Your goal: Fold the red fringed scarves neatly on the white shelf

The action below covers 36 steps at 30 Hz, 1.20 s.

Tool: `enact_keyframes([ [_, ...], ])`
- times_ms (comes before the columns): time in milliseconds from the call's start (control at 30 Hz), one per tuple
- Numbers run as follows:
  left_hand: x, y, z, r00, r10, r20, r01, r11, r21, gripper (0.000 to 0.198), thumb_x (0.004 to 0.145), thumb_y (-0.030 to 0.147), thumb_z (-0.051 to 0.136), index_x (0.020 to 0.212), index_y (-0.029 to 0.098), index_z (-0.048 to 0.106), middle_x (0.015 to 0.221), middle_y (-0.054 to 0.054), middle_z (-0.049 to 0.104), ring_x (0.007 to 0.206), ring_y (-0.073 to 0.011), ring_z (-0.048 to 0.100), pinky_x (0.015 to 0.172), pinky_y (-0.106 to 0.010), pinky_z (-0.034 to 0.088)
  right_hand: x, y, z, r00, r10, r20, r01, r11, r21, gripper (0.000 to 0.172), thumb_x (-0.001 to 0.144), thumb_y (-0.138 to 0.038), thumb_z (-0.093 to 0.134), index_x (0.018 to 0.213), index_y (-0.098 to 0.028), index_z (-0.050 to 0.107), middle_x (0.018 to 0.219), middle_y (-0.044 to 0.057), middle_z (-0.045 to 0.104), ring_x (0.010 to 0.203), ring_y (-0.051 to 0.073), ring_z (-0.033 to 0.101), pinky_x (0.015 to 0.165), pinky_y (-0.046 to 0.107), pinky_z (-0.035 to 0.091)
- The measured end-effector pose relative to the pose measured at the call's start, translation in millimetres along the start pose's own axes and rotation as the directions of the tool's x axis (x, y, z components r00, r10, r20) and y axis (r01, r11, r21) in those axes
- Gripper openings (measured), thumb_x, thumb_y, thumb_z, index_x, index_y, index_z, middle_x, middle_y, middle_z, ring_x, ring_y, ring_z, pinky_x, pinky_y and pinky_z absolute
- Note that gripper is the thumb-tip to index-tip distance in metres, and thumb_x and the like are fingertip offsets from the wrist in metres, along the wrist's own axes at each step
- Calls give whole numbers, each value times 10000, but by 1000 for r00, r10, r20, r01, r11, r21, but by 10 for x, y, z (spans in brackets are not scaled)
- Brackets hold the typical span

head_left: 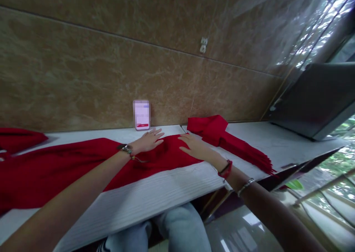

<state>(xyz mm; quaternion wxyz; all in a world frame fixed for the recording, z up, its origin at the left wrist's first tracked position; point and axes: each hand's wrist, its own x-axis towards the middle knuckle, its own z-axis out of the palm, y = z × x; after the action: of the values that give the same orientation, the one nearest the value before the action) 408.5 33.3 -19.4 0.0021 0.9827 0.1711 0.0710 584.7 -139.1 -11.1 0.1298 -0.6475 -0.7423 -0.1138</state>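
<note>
A red cloth garment (pixel 69 159) lies spread along the white table (pixel 155 192), its wide part toward the left edge of the view. My left hand (pixel 146 141) rests flat on its narrower right part, fingers stretched out and apart. Over the right end of the same garment lies my right hand (pixel 195 146), palm down with the fingers spread. A folded red scarf (pixel 233 143) with a fringed end sits just right of my right hand, apart from it.
A lit phone (pixel 142 115) leans upright against the brown marbled wall (pixel 97 70) at the table's back edge. More red cloth (pixel 22 138) lies at the far left. A dark grey box-like object (pixel 316 100) stands at the table's right end.
</note>
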Motion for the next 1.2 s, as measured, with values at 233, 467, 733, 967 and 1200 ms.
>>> enact_keyframes([
  [233,-922,-166,103,984,170,56,-172,985,25,408,945,350,330,1294,182,457,1377,-78,420,1265,-169,369,1050,-312,273,115,-140,543,972,73,225,-77,997,11,512,918,-417,329,1367,-173,349,1444,113,305,1335,274,223,1042,546,228],
  [467,-1087,-117,-89,982,190,12,-190,979,72,415,902,401,431,1277,231,479,1309,-65,496,1157,-186,481,969,-300,352,163,-93,474,946,88,311,-99,995,19,531,915,-440,323,1375,-177,339,1450,121,288,1341,278,203,1048,555,210],
  [733,-1225,-260,-236,996,89,19,-91,989,121,379,882,408,475,1179,186,554,1164,-83,597,1077,-200,525,948,-333,331,783,-674,495,974,-158,164,132,979,157,548,902,-406,388,1338,-74,389,1425,178,321,1326,282,245,1071,469,227],
  [967,-1280,-306,-313,998,48,27,-53,981,187,279,812,253,586,1079,178,610,1070,-75,625,981,-196,557,887,-315,382,803,-815,744,958,-214,191,145,935,324,520,913,-399,364,1354,-123,369,1418,138,352,1322,250,266,1071,460,233],
  [1200,-1271,-216,-360,993,38,112,-54,989,141,160,789,111,531,901,165,633,935,-52,642,894,-184,581,828,-286,428,780,-752,671,972,-214,97,152,890,430,421,896,-333,423,1263,-139,497,1343,130,464,1271,220,366,1059,395,283],
])
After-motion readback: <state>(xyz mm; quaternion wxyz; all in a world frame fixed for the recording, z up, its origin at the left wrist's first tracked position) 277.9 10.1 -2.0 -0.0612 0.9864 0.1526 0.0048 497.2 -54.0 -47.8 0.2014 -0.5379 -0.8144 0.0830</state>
